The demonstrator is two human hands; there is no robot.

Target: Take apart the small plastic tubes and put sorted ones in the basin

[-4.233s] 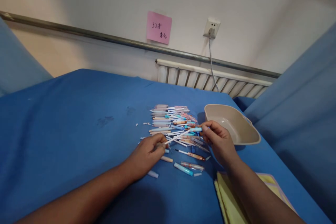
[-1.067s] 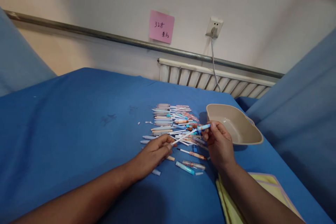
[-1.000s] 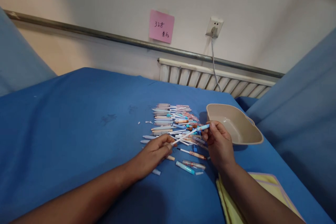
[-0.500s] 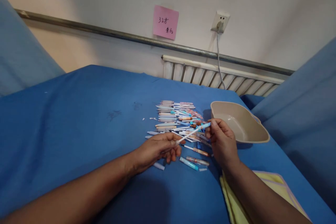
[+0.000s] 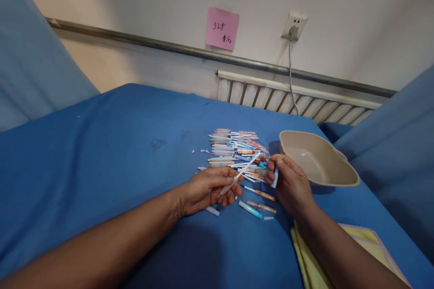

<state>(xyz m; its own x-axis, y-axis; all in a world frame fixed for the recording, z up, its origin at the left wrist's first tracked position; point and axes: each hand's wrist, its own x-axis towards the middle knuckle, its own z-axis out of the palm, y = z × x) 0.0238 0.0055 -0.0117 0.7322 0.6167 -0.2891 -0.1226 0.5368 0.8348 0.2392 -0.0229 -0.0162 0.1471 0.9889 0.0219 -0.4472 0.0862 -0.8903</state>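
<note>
A pile of small pens and pen parts lies on the blue cloth. My left hand is closed on a thin white refill stick that slants up to the right. My right hand is closed on a short light-blue pen piece, held apart from the stick. Loose pens and a small white cap lie just below my hands.
A beige plastic basin stands right of the pile. A yellow cloth lies under my right forearm. At the back are a wall with a pink note, a socket with a cable and a radiator.
The light-blue piece has come off the end of the white stick: my right hand now holds it apart. My left hand turned palm-up. The view shifted, so everything sits further right.
</note>
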